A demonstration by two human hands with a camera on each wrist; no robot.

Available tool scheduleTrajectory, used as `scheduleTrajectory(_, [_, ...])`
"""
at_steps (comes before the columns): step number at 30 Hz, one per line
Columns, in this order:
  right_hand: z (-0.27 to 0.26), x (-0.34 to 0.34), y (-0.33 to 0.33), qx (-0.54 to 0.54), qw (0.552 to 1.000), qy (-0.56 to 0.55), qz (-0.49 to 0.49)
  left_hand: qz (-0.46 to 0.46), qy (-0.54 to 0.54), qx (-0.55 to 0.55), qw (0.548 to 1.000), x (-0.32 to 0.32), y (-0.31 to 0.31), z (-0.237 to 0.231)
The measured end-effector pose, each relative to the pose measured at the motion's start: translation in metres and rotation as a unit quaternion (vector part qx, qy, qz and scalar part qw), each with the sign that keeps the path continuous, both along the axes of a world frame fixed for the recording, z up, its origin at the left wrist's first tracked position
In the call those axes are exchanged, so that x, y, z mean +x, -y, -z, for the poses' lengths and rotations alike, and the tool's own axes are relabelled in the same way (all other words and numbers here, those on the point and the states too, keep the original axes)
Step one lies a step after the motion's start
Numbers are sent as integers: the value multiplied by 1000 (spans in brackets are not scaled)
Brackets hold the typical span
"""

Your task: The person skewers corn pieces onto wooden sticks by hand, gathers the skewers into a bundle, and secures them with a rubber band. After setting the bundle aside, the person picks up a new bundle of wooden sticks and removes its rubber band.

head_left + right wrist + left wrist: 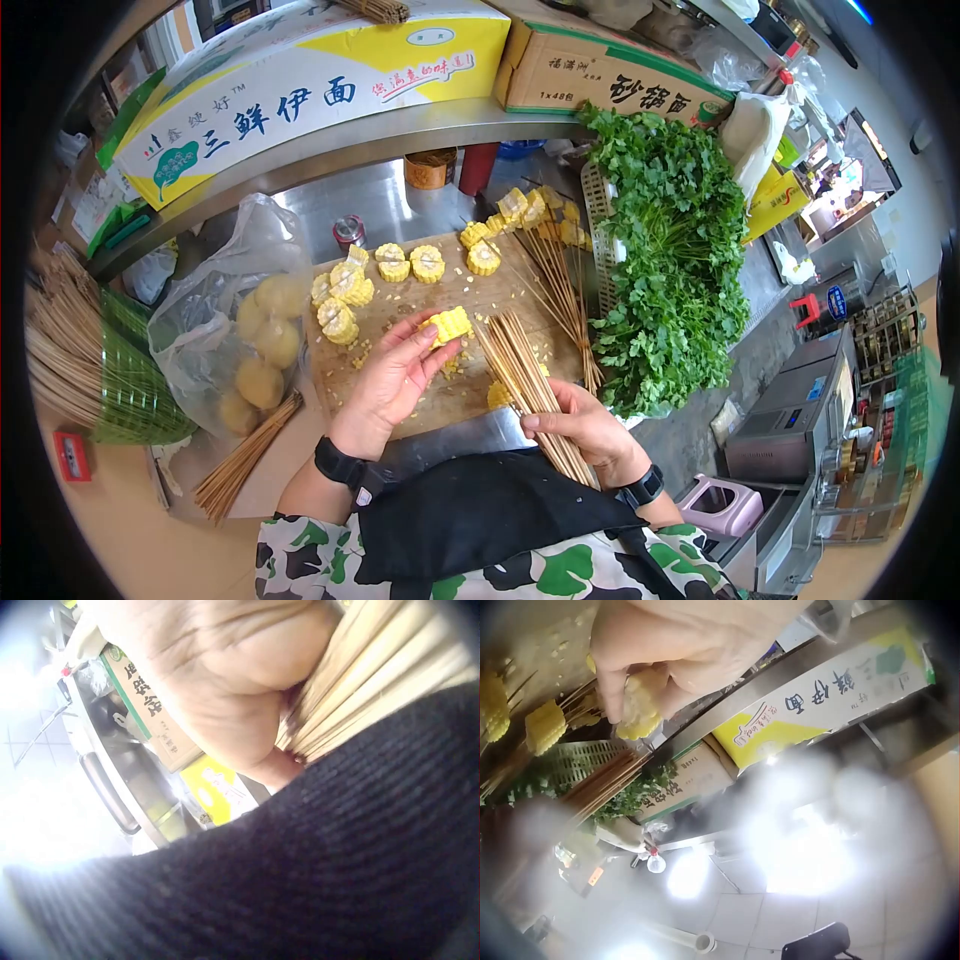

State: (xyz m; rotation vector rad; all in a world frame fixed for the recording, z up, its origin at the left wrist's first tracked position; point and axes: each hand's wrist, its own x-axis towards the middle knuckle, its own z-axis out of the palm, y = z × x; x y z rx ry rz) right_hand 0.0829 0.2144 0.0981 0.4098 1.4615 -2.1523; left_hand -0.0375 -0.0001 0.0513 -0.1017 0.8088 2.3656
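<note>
Metal counter (385, 200) spans the work area; on the shelf behind it, a white-and-yellow box (330, 75) left of a brown carton (600, 75). Leafy greens (680, 250) heaped at the right, beside and over a pale slotted basket (603, 235). Wooden board (410, 300) at centre. Clear plastic bag (225, 270), containing round yellow items, left of board. Broad metal blade (450, 440) at the board's near edge, partly hidden by the apron.

Right hand (590, 430): fingers and thumb closed round a bundle of thin sticks (530, 385), held tilted over the near part of the board. More loose sticks (565, 300) at the board's right side. Left hand (390, 375): thumb and fingers pinching a cut corn piece (447, 327) above the board, just beside the bundle's upper end. Other corn pieces (427, 264) toward the far and left edges. Loose kernels scattered between.
</note>
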Motion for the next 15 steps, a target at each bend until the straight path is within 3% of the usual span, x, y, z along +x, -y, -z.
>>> scheduleTrajectory(9, [-7, -6, 12, 104, 994, -32, -7, -11, -16, -26, 999, -1, 0, -5])
scheduleTrajectory(15, [-1, -6, 11, 13, 999, 29, 29, -30, 10, 1, 999, 0, 2, -7])
